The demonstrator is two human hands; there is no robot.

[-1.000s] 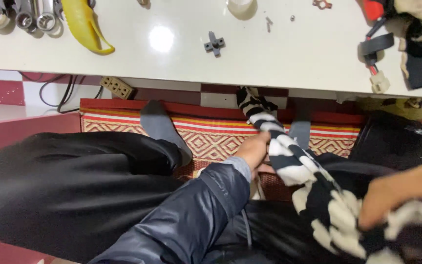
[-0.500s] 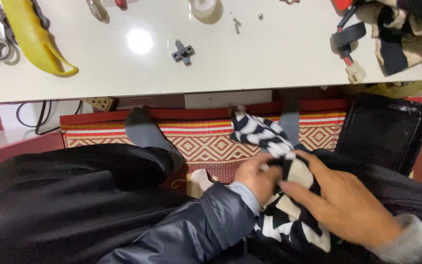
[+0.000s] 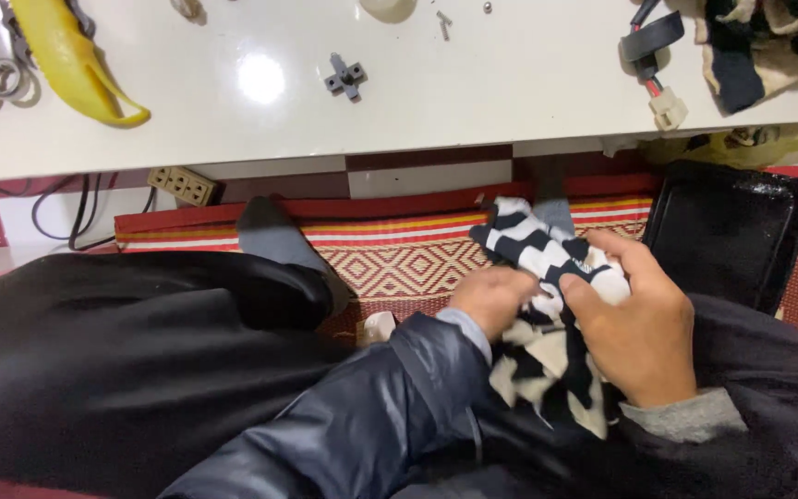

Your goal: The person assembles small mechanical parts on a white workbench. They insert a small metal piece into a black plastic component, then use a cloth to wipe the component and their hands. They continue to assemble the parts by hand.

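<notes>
Both hands have closed in on the black-and-white patterned cloth (image 3: 547, 277) since a second ago, when the right one held its far end out wide. Now the left hand (image 3: 491, 300) pinches the bundle from the side, its grip closed on the fabric, while the right hand (image 3: 634, 323) lies over it, fingers curled around it. That cloth sits bunched on the lap, below the white tabletop (image 3: 473, 88) edge. Beyond it, a black tray (image 3: 731, 231) rests on the patterned mat (image 3: 399, 259).
</notes>
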